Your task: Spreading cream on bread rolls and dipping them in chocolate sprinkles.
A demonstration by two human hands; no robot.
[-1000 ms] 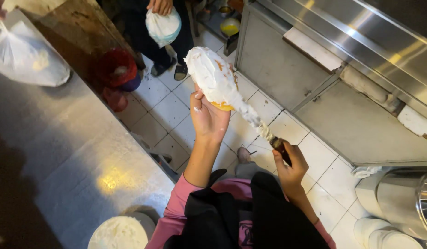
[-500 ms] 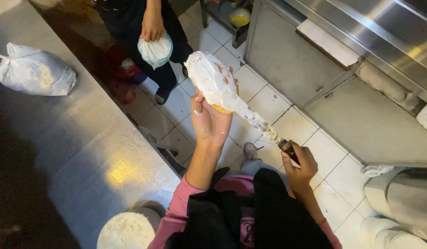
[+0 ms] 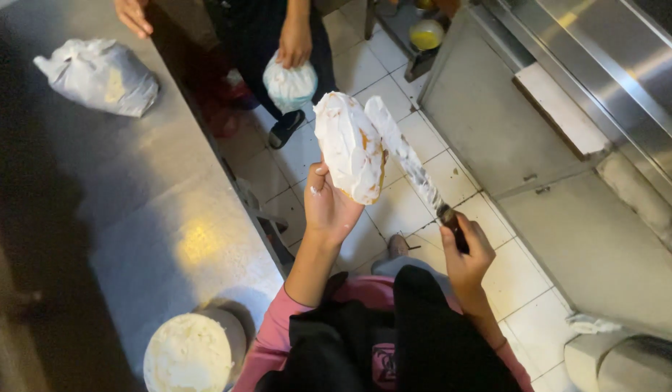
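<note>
- A tied white plastic bag (image 3: 100,75) lies near the far edge of the steel counter (image 3: 132,218); a round tub of white cream (image 3: 188,353) sits at its near edge.
- The left hand (image 3: 328,207) cups a cream-coated cake piece (image 3: 350,145) from below, held over the tiled floor, fingers half curled. It looks soft, slippery and easily dented, best supported under its bare base.
- The right hand (image 3: 465,254) is closed around the dark handle of a long cream-smeared knife (image 3: 405,156), blade touching the piece's right side.
</note>
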